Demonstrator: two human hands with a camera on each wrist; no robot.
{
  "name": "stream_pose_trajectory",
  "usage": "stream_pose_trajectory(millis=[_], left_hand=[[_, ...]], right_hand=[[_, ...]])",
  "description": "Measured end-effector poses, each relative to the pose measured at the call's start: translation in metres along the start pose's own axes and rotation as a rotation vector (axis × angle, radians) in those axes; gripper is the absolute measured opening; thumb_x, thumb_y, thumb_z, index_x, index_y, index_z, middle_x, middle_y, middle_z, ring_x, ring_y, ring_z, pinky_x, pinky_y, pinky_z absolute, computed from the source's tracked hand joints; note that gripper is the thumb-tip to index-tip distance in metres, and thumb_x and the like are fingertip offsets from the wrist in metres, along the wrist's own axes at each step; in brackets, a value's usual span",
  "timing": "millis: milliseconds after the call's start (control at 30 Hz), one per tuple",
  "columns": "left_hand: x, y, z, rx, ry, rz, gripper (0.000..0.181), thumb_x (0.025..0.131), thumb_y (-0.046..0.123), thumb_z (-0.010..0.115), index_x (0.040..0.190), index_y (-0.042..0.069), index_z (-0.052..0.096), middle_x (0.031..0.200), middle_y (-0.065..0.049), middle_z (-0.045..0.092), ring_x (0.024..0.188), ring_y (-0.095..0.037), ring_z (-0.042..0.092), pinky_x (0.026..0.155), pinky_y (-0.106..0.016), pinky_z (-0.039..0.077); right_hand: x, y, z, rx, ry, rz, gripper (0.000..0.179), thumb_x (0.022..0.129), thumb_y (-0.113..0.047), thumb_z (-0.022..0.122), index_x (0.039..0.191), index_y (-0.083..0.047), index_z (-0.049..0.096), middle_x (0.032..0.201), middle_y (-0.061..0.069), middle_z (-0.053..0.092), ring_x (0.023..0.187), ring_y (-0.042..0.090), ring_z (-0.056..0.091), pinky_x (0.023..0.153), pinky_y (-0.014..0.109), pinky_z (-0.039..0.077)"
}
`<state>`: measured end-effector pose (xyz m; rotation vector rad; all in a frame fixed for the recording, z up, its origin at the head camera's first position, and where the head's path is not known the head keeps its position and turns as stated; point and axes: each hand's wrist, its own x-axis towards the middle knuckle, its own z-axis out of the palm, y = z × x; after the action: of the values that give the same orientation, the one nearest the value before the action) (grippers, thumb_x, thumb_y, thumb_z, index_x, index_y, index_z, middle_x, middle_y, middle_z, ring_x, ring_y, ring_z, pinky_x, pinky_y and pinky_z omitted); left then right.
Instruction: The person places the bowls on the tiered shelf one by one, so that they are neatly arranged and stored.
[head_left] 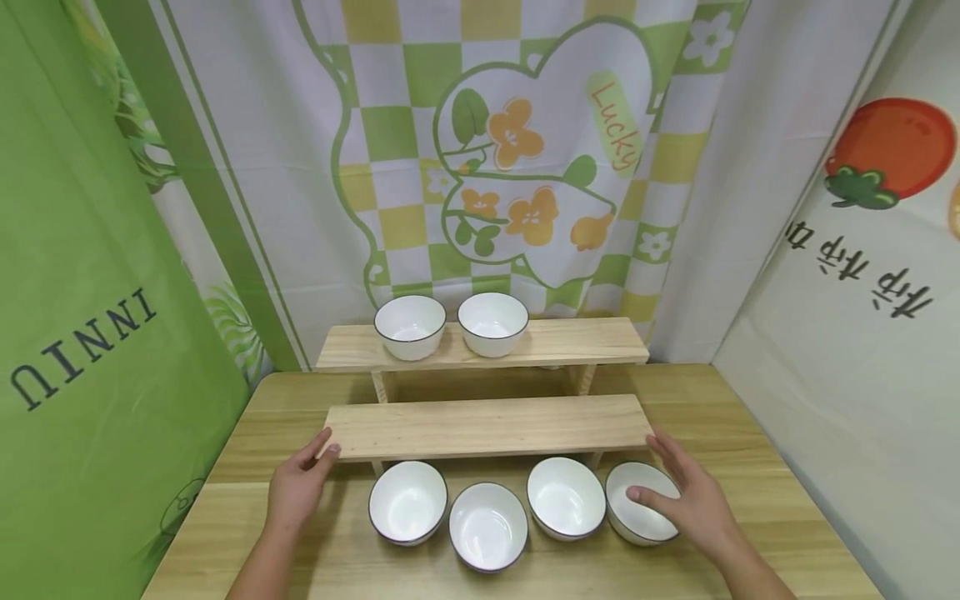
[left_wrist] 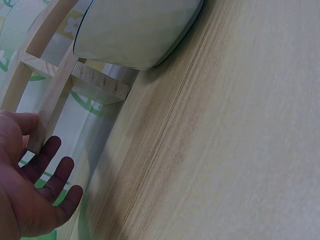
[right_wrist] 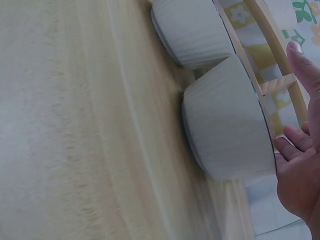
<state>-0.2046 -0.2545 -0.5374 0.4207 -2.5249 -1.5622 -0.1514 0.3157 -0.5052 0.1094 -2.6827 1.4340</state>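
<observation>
In the head view, the left hand (head_left: 300, 483) is pinching the left end of the lower shelf (head_left: 487, 427), which is spanning the gap between both hands. The right hand (head_left: 697, 504) is lying open at the shelf's right end, its thumb hovering over the rightmost bowl (head_left: 630, 527); whether its fingers are pressing, I cannot tell. Adjusting the shelf well probably means guiding both ends evenly and lifting that thumb clear of the bowl. Three other bowls (head_left: 489, 529) are standing in front of the shelf; behind it, the upper shelf (head_left: 585, 342) is carrying two more. A wood-grained table (head_left: 757, 517) is extending around it, and a checked curtain (head_left: 405, 133) is hanging behind.

In the left wrist view, thumb and fingers are straddling the shelf's end, a hold seemingly suited to fine nudges.

In the right wrist view, two bowls are crowding the shelf's front, so sliding it forward would risk knocking them.
</observation>
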Motion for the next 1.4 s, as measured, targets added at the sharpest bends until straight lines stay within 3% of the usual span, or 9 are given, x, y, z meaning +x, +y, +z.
stream_pose_trajectory(millis=[233, 567, 700, 800, 900, 1000, 1167, 1233, 1400], left_hand=[[0.0, 0.0, 0.0, 0.005, -0.001, -0.003, 0.066, 0.098, 0.057, 0.066, 0.148, 0.015, 0.059, 0.152, -0.015, 0.051, 0.143, -0.04, 0.046, 0.116, -0.053, 0.037], [0.0, 0.0, 0.001, -0.003, 0.007, 0.001, 0.066, 0.096, 0.058, 0.067, 0.147, 0.016, 0.06, 0.152, -0.013, 0.052, 0.141, -0.038, 0.048, 0.115, -0.052, 0.039], [-0.001, 0.0, 0.001, -0.018, 0.002, -0.006, 0.067, 0.096, 0.058, 0.067, 0.147, 0.016, 0.06, 0.154, -0.011, 0.051, 0.143, -0.038, 0.047, 0.116, -0.052, 0.039], [0.0, 0.001, 0.001, -0.016, 0.0, -0.009, 0.066, 0.096, 0.058, 0.067, 0.147, 0.016, 0.06, 0.154, -0.011, 0.051, 0.143, -0.038, 0.046, 0.116, -0.052, 0.039], [0.001, 0.001, 0.001, -0.012, 0.0, -0.005, 0.066, 0.096, 0.058, 0.067, 0.147, 0.016, 0.06, 0.152, -0.014, 0.052, 0.142, -0.039, 0.047, 0.115, -0.052, 0.039], [0.002, 0.001, 0.001, -0.008, 0.001, -0.001, 0.066, 0.096, 0.058, 0.067, 0.147, 0.016, 0.06, 0.152, -0.017, 0.052, 0.141, -0.039, 0.048, 0.115, -0.053, 0.04], [0.002, 0.001, 0.001, -0.011, 0.001, -0.006, 0.066, 0.097, 0.057, 0.067, 0.147, 0.015, 0.059, 0.152, -0.016, 0.052, 0.142, -0.039, 0.047, 0.115, -0.052, 0.039], [0.001, 0.001, 0.001, -0.012, 0.003, -0.008, 0.066, 0.097, 0.056, 0.067, 0.147, 0.015, 0.06, 0.152, -0.016, 0.052, 0.142, -0.039, 0.047, 0.115, -0.052, 0.039], [0.0, 0.001, 0.001, -0.014, 0.007, -0.008, 0.065, 0.097, 0.056, 0.067, 0.147, 0.015, 0.06, 0.151, -0.017, 0.053, 0.141, -0.038, 0.048, 0.115, -0.051, 0.04]], right_hand=[[-0.007, 0.008, 0.005, -0.005, 0.042, -0.029, 0.104, 0.08, -0.027, 0.092, 0.161, -0.004, 0.032, 0.157, 0.021, 0.047, 0.143, 0.049, 0.039, 0.101, -0.002, 0.027], [-0.016, 0.018, 0.006, -0.121, 0.038, 0.013, 0.109, 0.077, -0.033, 0.094, 0.162, -0.007, 0.032, 0.158, 0.022, 0.045, 0.142, 0.043, 0.043, 0.097, -0.002, 0.023], [-0.019, 0.02, 0.007, -0.151, 0.004, 0.064, 0.114, 0.075, -0.037, 0.095, 0.164, -0.01, 0.03, 0.16, 0.024, 0.041, 0.142, 0.044, 0.042, 0.109, 0.031, 0.038], [-0.022, 0.021, 0.008, -0.132, -0.028, 0.092, 0.12, 0.072, -0.036, 0.096, 0.165, -0.01, 0.026, 0.161, 0.027, 0.036, 0.142, 0.049, 0.039, 0.108, 0.061, 0.038], [-0.024, 0.024, 0.009, -0.115, -0.039, 0.105, 0.124, 0.068, -0.033, 0.099, 0.165, -0.008, 0.024, 0.161, 0.031, 0.034, 0.142, 0.054, 0.036, 0.108, 0.071, 0.034], [-0.024, 0.027, 0.01, -0.124, -0.035, 0.095, 0.127, 0.065, -0.031, 0.1, 0.163, -0.005, 0.025, 0.16, 0.032, 0.035, 0.142, 0.055, 0.037, 0.109, 0.069, 0.035], [-0.027, 0.033, 0.012, -0.122, -0.044, 0.075, 0.131, 0.064, -0.029, 0.101, 0.164, -0.004, 0.021, 0.159, 0.031, 0.036, 0.14, 0.05, 0.041, 0.107, 0.047, 0.04], [-0.029, 0.035, 0.013, -0.117, -0.049, 0.057, 0.132, 0.064, -0.029, 0.101, 0.165, -0.006, 0.019, 0.159, 0.032, 0.036, 0.14, 0.05, 0.04, 0.107, 0.045, 0.039], [-0.033, 0.039, 0.013, -0.111, -0.049, 0.043, 0.133, 0.065, -0.034, 0.101, 0.167, -0.014, 0.018, 0.16, 0.03, 0.036, 0.141, 0.047, 0.04, 0.105, 0.015, 0.031]])
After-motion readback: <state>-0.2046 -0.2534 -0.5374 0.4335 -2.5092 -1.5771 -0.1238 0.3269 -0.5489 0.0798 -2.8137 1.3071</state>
